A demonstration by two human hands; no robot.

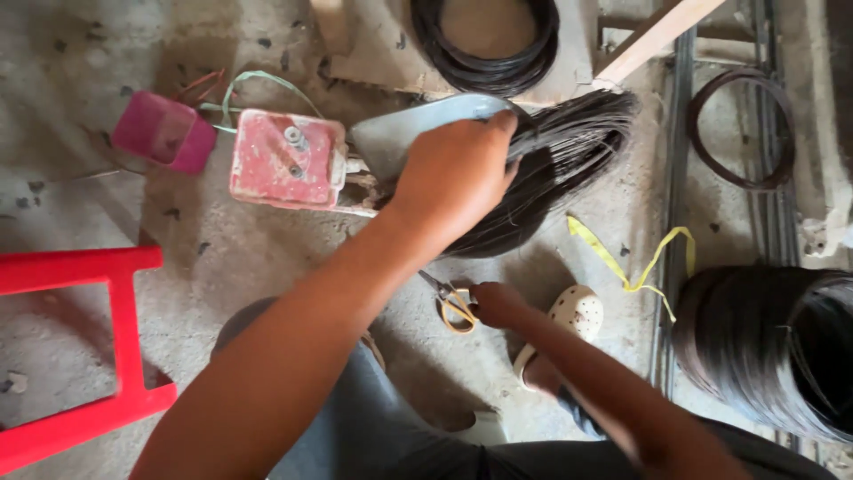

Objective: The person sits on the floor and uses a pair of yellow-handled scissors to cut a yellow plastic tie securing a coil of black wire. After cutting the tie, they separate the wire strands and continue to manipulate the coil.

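Here the left hand [458, 173] clamps a wire bundle [551, 169] against the metal lever [418, 133] mid-floor; the right hand [496, 304], fingers closed, grips scissors [451, 302] nearer the floor's lower edge. Cutting seems due; blades must reach the wire.

1. Wire bundle [551, 169]: dark thin strands bent into a loop, fanned at upper right, lying on concrete floor w/ one end under the grey blade.
2. Scissors [451, 302]: yellow handles, blades pointing up-left, flat on floor.
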